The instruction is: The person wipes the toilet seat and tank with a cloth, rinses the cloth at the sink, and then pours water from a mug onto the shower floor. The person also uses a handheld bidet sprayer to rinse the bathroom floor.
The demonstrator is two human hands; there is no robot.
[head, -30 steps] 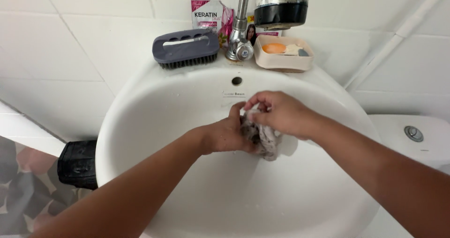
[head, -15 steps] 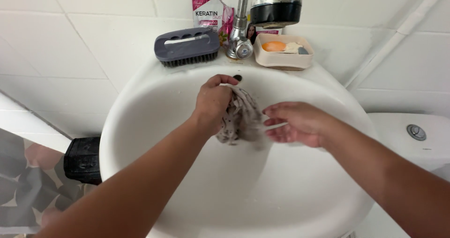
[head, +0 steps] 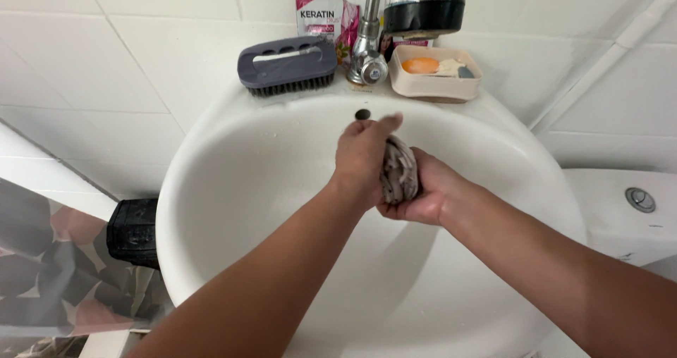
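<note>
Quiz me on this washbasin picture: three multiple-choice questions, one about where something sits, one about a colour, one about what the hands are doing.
1. Where is the scrubbing brush?
A. on the basin's back ledge, left of the tap
B. down in the bowl
C. on the toilet tank

2. What colour is the soap dish?
A. black
B. pale beige
C. blue

3. How is the patterned cloth held?
A. draped over the tap
B. lying loose in the bowl
C. bunched between both hands

Answers: 1 A, it stands beside the tap; 2 B, beige tray; 3 C, left hand and right hand press it together above the basin.

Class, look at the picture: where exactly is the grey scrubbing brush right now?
The grey scrubbing brush sits on the sink's back rim, left of the tap, against the tiled wall.
</note>
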